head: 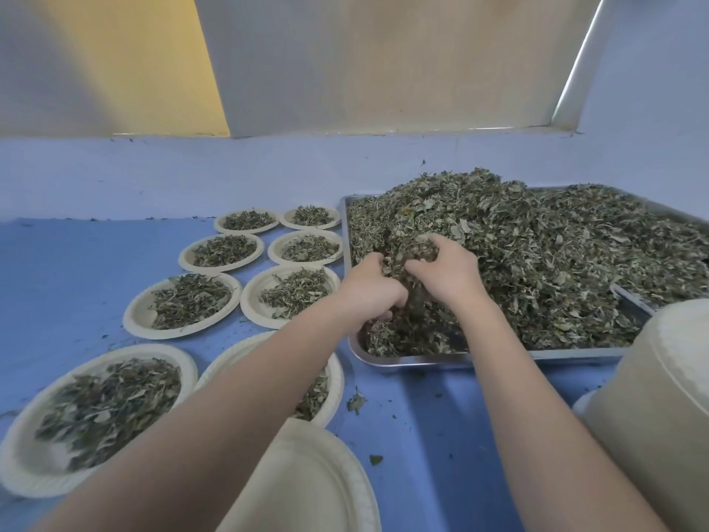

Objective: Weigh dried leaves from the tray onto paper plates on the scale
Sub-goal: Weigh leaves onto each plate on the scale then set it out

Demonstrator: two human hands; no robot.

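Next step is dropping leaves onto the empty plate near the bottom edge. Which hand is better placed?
Left. Both the left hand and right hand grip dried leaves in the tray, but the empty plate lies under the left forearm, so the left hand probably reaches it without crossing.

1. Both bare forearms reach forward from the bottom edge and converge toward the middle of the view.
2. The left hand (370, 288) is knuckles-up, its fingers curled down and inward — the fingertips are hidden.
3. The right hand (445, 272) sits just beside it, slightly further forward, fingers bent in a clutching pose — thumb toward the left hand.
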